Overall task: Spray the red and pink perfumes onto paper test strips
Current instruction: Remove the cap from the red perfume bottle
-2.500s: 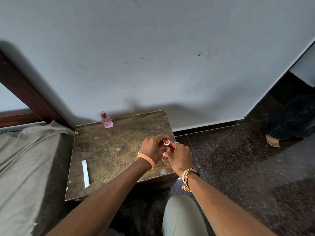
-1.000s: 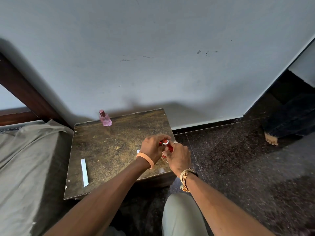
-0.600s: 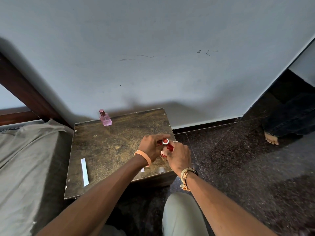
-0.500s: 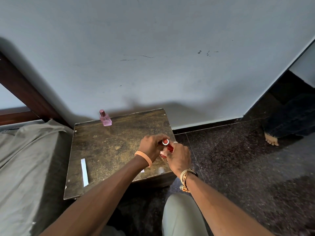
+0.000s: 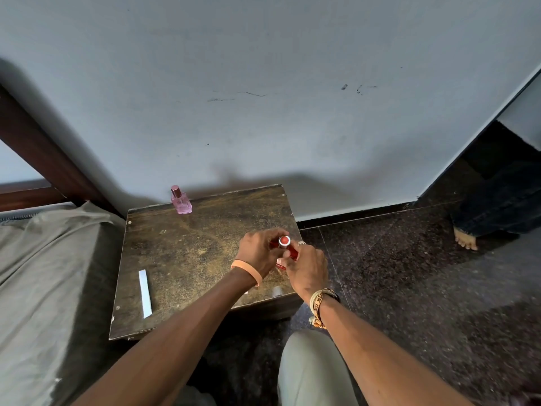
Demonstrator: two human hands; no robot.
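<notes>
Both hands meet over the right side of a small worn wooden table (image 5: 190, 253). My left hand (image 5: 259, 250) and my right hand (image 5: 307, 266) are both closed around the red perfume bottle (image 5: 285, 244), whose round silver-rimmed red top shows between them; its body is mostly hidden. The pink perfume bottle (image 5: 181, 200) stands upright and capped at the table's back edge, well apart from my hands. One white paper test strip (image 5: 145, 293) lies flat near the table's front left. A small white scrap shows under my left wrist, mostly hidden.
A bed with grey cover (image 5: 44, 273) adjoins the table on the left. A pale wall (image 5: 263, 98) rises behind. Dark speckled floor (image 5: 409, 288) spreads to the right, where another person's bare foot (image 5: 465, 240) stands. My knee (image 5: 310, 361) is below the table's front.
My hands have stayed clasped on the red bottle, shifting only slightly. The silver-rimmed top shows more clearly between my fingers now. The pink bottle and strip have not moved.
</notes>
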